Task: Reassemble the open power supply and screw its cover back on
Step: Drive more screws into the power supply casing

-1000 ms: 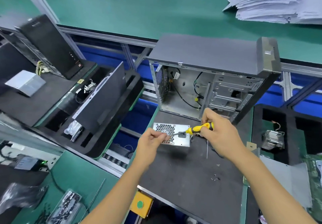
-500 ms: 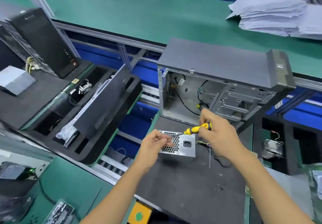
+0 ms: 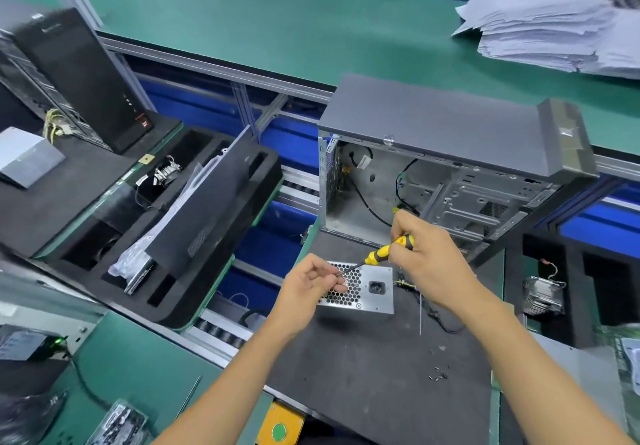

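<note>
A silver power supply (image 3: pixel 375 297) with a honeycomb grille and a black mains socket lies on a dark foam mat (image 3: pixel 381 368). My right hand (image 3: pixel 429 261) grips a yellow and black screwdriver (image 3: pixel 384 250), its shaft pointing down-left over the grille. My left hand (image 3: pixel 311 283) has curled fingers pinched at the screwdriver's tip; whatever it pinches is too small to see. Several loose screws (image 3: pixel 438 373) lie on the mat nearer to me.
An open grey computer case (image 3: pixel 450 174) stands just behind the power supply. A black foam tray (image 3: pixel 214 254) with parts sits to the left. A heatsink (image 3: pixel 542 294) sits in a tray at right. Stacked papers (image 3: pixel 554 25) lie on the far green bench.
The view has shifted, so everything sits lower and further right in frame. Both hands keep their hold at the screwdriver over the power supply.
</note>
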Tool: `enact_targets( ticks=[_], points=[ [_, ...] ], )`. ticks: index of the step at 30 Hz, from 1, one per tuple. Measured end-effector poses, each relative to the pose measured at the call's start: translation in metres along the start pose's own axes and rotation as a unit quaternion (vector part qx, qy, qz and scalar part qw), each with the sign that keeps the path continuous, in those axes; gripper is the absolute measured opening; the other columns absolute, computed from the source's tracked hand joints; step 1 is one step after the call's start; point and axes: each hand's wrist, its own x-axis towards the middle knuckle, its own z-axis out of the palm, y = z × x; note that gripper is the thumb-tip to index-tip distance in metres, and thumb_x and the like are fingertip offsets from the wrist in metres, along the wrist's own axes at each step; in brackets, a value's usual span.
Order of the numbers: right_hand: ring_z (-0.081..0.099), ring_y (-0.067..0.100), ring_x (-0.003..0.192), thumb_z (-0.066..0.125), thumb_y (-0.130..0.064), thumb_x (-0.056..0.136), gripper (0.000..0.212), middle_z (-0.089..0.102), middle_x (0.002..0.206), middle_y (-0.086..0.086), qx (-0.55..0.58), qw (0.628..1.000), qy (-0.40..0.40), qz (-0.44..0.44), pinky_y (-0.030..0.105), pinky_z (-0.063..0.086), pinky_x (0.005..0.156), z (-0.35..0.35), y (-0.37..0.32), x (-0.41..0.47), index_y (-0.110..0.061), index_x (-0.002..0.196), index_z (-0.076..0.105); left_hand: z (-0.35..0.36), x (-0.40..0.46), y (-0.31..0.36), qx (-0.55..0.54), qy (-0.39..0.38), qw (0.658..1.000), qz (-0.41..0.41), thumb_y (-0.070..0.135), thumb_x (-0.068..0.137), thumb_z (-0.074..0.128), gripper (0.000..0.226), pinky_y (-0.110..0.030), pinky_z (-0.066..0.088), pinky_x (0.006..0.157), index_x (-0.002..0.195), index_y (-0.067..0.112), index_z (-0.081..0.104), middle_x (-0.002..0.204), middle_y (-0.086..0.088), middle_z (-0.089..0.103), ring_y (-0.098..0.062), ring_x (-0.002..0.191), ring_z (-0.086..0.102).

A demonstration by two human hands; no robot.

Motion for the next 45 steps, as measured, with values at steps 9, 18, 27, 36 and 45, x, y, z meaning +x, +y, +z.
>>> enact_targets(
  ticks=[9, 18, 27, 36, 45],
  points=[
    [0.037, 0.015, 0.055, 0.05, -0.028, 0.08, 0.011, 0.052, 0.061, -0.013, -0.089, 0.995, -0.016, -0.036, 0.032, 0.028, 0.051, 0.01, -0.016, 0.01, -0.026, 0.079, 0.039, -0.009, 0.005, -0.001, 0.011, 0.025, 1.0, -0.006, -0.003, 0.1, 0.057, 0.032, -0.03, 0.058, 0.079, 0.089, 0.025, 0.071, 0.089, -0.011, 0.076, -0.028, 0.086, 0.075],
    [0.036, 0.016, 0.055, 0.047, -0.034, 0.078, 0.014, 0.048, 0.064, -0.01, -0.146, 0.985, -0.019, -0.085, 0.031, 0.025, 0.049, 0.019, -0.035, 0.035, -0.03, 0.08, 0.034, -0.032, 0.023, 0.011, 0.261, 0.063, 0.963, 0.013, 0.028, 0.09, 0.077, 0.022, -0.024, 0.039, 0.087, 0.086, 0.048, 0.07, 0.098, 0.013, 0.068, 0.005, 0.101, 0.053],
    [0.047, 0.016, 0.056, 0.05, -0.03, 0.078, 0.016, 0.049, 0.057, -0.003, -0.226, 0.968, -0.015, -0.111, 0.029, 0.03, 0.05, 0.038, -0.042, 0.058, -0.029, 0.083, 0.035, -0.039, 0.05, 0.03, 0.363, -0.008, 0.931, 0.039, 0.032, 0.08, 0.085, 0.025, -0.047, 0.042, 0.1, 0.076, 0.046, 0.064, 0.09, 0.013, 0.072, -0.031, 0.111, 0.056],
    [0.051, 0.026, 0.062, 0.055, -0.028, 0.081, 0.019, 0.053, 0.063, -0.001, -0.214, 0.974, -0.032, -0.063, 0.032, 0.038, 0.052, 0.061, -0.03, 0.075, -0.026, 0.085, 0.037, -0.04, 0.066, 0.014, 0.377, -0.033, 0.926, -0.01, 0.036, 0.078, 0.087, 0.015, -0.037, 0.047, 0.097, 0.081, 0.037, 0.072, 0.099, 0.011, 0.074, -0.014, 0.107, 0.059],
    [0.047, 0.025, 0.061, 0.054, -0.029, 0.082, 0.017, 0.056, 0.066, 0.0, -0.183, 0.982, -0.024, -0.047, 0.031, 0.034, 0.051, 0.065, -0.024, 0.08, -0.024, 0.084, 0.038, -0.052, 0.078, 0.018, 0.349, -0.096, 0.931, -0.044, 0.029, 0.076, 0.091, 0.013, -0.027, 0.057, 0.077, 0.077, 0.027, 0.078, 0.08, 0.008, 0.076, -0.011, 0.081, 0.07]
  ],
)
